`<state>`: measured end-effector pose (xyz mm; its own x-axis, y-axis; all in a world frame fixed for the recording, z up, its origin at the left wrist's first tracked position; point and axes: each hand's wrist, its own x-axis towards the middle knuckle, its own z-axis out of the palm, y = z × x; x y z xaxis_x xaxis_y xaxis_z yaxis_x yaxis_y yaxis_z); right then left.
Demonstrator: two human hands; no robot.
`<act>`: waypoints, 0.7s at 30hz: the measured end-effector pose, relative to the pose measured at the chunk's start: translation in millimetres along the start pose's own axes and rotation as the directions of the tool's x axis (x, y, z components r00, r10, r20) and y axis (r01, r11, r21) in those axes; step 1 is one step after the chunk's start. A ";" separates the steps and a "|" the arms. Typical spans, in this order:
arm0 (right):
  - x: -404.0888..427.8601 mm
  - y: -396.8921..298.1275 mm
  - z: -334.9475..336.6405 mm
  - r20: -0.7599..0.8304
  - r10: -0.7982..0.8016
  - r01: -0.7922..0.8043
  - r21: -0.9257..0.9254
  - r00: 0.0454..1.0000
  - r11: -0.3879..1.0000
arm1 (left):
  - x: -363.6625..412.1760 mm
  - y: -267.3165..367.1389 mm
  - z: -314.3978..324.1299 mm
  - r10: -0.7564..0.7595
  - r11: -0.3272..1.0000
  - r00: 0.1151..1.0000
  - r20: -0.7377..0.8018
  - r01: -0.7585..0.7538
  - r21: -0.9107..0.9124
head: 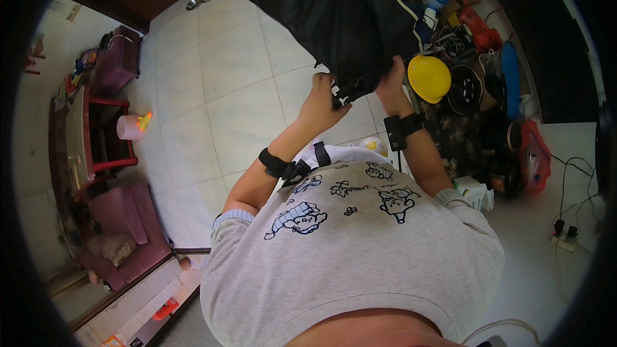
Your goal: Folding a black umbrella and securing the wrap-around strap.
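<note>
A large piece of black fabric point(337, 14) with a pale trimmed edge fills the upper middle of the view; it looks like the canopy of a partly folded umbrella. Its lower end gathers between my two hands, where dark and shiny frame parts point(341, 95) show. My left hand point(324, 103) curls around that gathered end from the left, thumb pointing right. On the other side, my right hand point(391, 82) grips the fabric, its fingers partly hidden behind the folds. Black straps with small devices circle both wrists.
Beside my right hand lie a yellow hard hat point(429, 79), a dark helmet point(465, 89) and piled bags. A white and yellow ball point(374, 145) is near my feet. Leftward stand a red-framed table point(113, 101), a pink bin point(129, 127) and a purple armchair point(125, 231). Cables point(571, 168) trail at right.
</note>
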<state>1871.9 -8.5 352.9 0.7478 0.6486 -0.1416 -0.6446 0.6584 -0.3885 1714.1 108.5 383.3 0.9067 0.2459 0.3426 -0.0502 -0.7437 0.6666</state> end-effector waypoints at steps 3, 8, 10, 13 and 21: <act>-6.6 -3.3 19.1 -0.061 -0.038 0.035 -0.059 0.997 0.998 | -4.7 -20.4 3.8 -0.152 0.980 0.988 -0.022 0.148 -0.136; -17.2 -1.2 24.5 -0.097 -0.097 0.076 -0.195 0.991 0.978 | 14.4 -12.7 -3.8 -0.273 0.288 0.645 0.713 0.762 -0.580; -31.5 4.2 50.2 -0.143 -0.093 0.052 -0.265 0.985 0.963 | 14.1 -4.2 -3.5 -0.269 0.274 0.654 0.707 0.756 -0.594; -55.2 3.5 74.2 -0.040 -0.179 0.142 -0.453 0.983 0.880 | 8.6 3.3 6.9 -0.305 0.265 0.652 0.694 0.758 -0.595; -8.3 -15.4 43.4 -0.070 -0.030 -0.003 -0.436 0.997 0.900 | 12.1 9.6 13.9 -0.368 0.320 0.735 0.569 0.675 -0.665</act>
<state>1868.8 -7.4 399.5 0.7763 0.5999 -0.1933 -0.5135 0.4242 -0.7459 1730.4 95.7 384.7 0.9235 0.1004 -0.3702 0.3176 0.3413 0.8847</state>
